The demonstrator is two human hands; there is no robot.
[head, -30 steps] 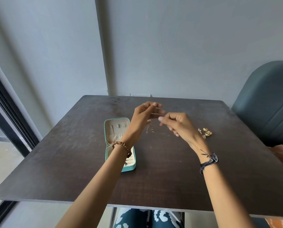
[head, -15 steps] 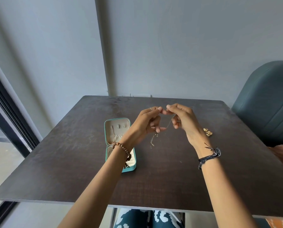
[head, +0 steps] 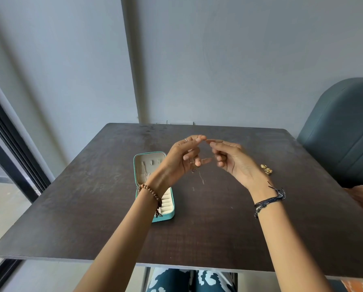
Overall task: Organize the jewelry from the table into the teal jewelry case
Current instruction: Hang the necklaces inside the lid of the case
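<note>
2 hands, left hand (head: 181,159) and right hand (head: 232,160), pinch a thin chain (head: 202,179) together above the table (head: 92,207), beside the open teal jewelry case (head: 166,216)

One teal case (head: 164,216), one chain (head: 201,178), one gold jewelry cluster (head: 266,169).

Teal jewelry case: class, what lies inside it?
The teal jewelry case shows cream lining, ring rolls and small pieces on its lid; the left forearm covers its middle.

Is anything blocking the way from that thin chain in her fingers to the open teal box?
Only her own left hand and wrist, held above the teal case. The case lies open, and the chain dangles just right of it.
</note>
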